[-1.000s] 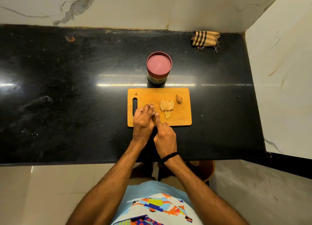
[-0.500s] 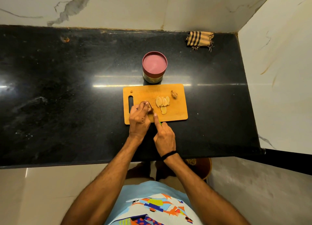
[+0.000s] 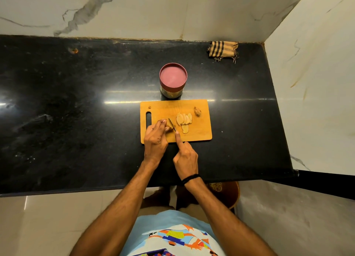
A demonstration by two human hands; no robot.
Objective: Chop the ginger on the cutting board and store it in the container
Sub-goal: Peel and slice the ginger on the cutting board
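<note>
Black worktop (image 3: 76,121) with cutting board (image 3: 199,133): left hand (image 3: 155,138) fingers pinch the ginger (image 3: 169,126) at the board's 8 o'clock, right hand (image 3: 185,156) grips the knife (image 3: 172,124), forefinger extended; best to tuck the holding fingers back and slice thinly; closed container (image 3: 173,81) at 12 o'clock.

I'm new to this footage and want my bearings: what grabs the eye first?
The wooden cutting board stands out on the black countertop, where the left hand holds a ginger piece and the right hand sets a small knife to it. Pale ginger slices lie fanned right of the blade, and a pink-lidded container stands just behind the board.
</note>
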